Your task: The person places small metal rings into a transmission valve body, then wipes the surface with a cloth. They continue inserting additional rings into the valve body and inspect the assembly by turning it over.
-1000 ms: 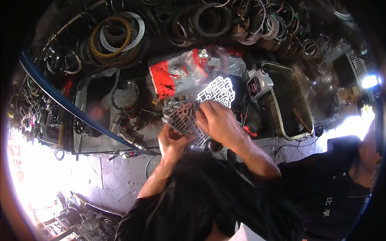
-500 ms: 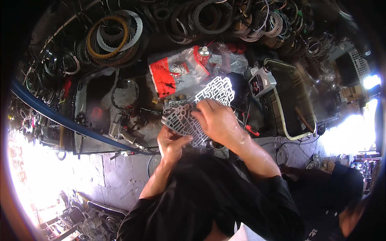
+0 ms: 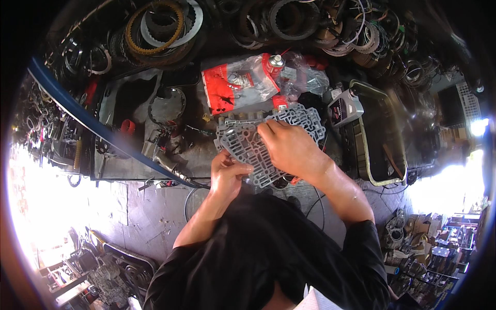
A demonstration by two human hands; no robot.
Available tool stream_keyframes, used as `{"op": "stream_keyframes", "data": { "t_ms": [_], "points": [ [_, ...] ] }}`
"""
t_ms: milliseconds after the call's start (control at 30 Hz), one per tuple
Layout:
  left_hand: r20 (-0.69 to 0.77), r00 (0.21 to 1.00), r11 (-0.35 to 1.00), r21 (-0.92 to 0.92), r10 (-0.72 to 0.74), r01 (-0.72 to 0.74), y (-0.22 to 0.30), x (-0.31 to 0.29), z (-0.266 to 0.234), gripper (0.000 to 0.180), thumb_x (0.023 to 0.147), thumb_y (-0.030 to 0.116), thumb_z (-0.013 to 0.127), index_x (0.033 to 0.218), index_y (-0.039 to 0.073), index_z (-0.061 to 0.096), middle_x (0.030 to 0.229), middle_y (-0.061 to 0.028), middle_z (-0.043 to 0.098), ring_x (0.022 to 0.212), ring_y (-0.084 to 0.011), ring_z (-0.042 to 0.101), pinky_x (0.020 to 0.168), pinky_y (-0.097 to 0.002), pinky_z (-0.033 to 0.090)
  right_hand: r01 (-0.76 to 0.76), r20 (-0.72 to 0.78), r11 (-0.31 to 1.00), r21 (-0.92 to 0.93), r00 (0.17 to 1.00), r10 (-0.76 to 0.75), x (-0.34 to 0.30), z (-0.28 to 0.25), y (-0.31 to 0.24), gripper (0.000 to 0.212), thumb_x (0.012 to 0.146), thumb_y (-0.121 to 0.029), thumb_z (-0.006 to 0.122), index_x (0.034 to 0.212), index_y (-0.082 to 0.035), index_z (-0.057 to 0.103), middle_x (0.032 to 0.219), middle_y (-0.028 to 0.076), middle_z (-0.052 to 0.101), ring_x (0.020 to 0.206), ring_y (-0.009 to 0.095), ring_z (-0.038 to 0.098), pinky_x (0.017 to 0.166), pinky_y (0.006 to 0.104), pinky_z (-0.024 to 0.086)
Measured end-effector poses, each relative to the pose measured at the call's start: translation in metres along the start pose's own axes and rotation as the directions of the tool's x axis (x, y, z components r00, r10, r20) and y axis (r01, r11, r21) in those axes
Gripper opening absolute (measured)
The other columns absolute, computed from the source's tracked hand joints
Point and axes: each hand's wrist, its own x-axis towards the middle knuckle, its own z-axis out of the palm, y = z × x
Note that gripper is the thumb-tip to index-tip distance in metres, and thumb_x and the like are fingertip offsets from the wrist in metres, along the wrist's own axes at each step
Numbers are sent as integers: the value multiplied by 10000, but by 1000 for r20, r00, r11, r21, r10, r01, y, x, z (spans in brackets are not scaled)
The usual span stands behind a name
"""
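Observation:
A grey metal valve body plate [image 3: 247, 150], cut with a maze of channels and slots, is held tilted over the workbench's near edge. My left hand [image 3: 226, 174] grips its lower left edge, thumb on top and fingers underneath. My right hand [image 3: 293, 147] reaches over the plate with its fingers bent together against the channelled face. Whatever the fingertips pinch is hidden. Just behind, another channelled metal piece [image 3: 306, 118] shows past my right hand; whether the two are joined I cannot tell.
On the bench are a red and clear plastic bag [image 3: 227, 85], a spray can [image 3: 274, 64], a grey bottle [image 3: 345, 107] and an oil pan [image 3: 364, 155]. Toothed clutch rings [image 3: 155, 49] crowd the back. A blue bar [image 3: 98, 126] crosses the left side.
The view has shifted, and the bright glare on the far channelled piece has faded. The person in dark clothing at the lower right is nearly out of view. My left hand keeps its grip.

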Motion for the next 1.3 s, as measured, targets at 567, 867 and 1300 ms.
{"op": "stream_keyframes", "data": {
  "t_ms": [567,867,1300],
  "points": [
    [78,995,987,-136,-69,80,-8,6,-11,475,719,-125,652,1192,-79,644,1054,-149,756,916,-245,741,885,-374,595,-42,-12,997,-65,999,41,6,19,7,301,992,-325,709,840,-77,633,738,94,648,684,323,698,589,425,557],
    [108,989,983,-161,105,-87,-1,20,-32,552,682,-146,627,1229,-80,647,1156,-165,745,1065,-285,725,977,-384,559,-424,-359,680,598,617,701,-56,18,4,297,981,-234,790,812,-29,658,628,37,610,541,97,551,471,298,416],
    [30,987,983,-105,156,-152,2,38,-36,725,608,17,571,1321,-98,635,1276,-204,723,1181,-369,693,1096,-468,540,69,381,-529,846,614,691,-76,91,25,430,956,-178,807,1323,-54,619,1142,50,711,962,156,692,848,367,594]
  ]
}}
